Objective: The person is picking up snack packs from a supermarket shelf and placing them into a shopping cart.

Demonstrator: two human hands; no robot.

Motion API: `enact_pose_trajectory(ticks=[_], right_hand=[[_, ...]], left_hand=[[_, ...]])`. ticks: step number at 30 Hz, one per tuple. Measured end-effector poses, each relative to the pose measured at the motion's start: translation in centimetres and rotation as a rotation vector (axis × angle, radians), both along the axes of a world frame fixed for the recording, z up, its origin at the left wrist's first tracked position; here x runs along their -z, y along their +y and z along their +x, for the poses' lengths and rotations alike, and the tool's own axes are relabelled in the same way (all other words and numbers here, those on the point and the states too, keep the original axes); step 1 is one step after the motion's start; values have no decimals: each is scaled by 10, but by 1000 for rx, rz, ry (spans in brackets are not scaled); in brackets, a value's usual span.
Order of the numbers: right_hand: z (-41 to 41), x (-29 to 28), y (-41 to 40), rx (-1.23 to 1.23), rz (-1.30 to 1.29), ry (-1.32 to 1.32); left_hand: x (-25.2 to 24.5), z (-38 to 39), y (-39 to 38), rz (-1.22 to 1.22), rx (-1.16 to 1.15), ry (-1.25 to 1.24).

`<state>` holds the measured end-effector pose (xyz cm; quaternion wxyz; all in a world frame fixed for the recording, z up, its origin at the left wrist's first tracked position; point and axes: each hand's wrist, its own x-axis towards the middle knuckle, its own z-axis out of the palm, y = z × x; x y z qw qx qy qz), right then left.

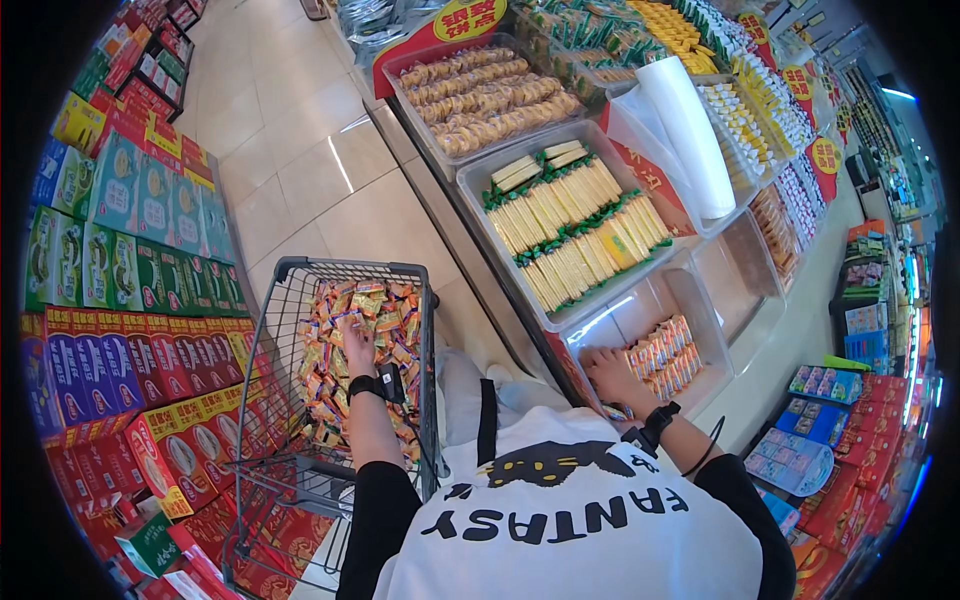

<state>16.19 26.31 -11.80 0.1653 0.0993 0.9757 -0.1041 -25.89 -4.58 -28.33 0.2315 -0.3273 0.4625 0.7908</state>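
Note:
A wire shopping cart (429, 337) stands at the left, heaped with small wrapped snacks (397, 322) in orange and gold wrappers. Over that heap lies my left hand (358, 337), touching or just above the packets; whether one is between its fingers does not show clearly. My right hand (609, 373) reaches into a clear plastic bin (712, 349) at its near left side, beside rows of upright wrapped snacks (667, 356) in red, white and orange. What its fingers hold is hidden. A few packets lie under the right wrist.
Beyond that bin, other clear bins hold yellow sticks with green wrapper ends (574, 225) and round packaged cookies (487, 97). A roll of white plastic bags (686, 135) rests across the bins. Boxed goods (112, 270) line the left; tiled floor (300, 172) lies between.

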Motion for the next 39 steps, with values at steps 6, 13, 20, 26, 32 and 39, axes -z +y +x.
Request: enact_pose_trajectory(ticks=[6, 13, 20, 26, 32, 39], right_hand=[[6, 1, 3, 49, -17, -24], [-1, -6, 0, 10, -10, -24], [7, -3, 3, 27, 1, -32], [10, 6, 5, 87, -32, -39], [0, -12, 2, 82, -72, -72], [0, -41, 10, 121, -169, 167]], left_hand=[[-36, 0, 31, -249, 332, 56], [28, -18, 11, -971, 833, 297], [44, -5, 31, -917, 598, 185], [-9, 41, 61, -550, 195, 132], [-120, 91, 62, -453, 161, 297], [-237, 164, 87, -174, 383, 581]])
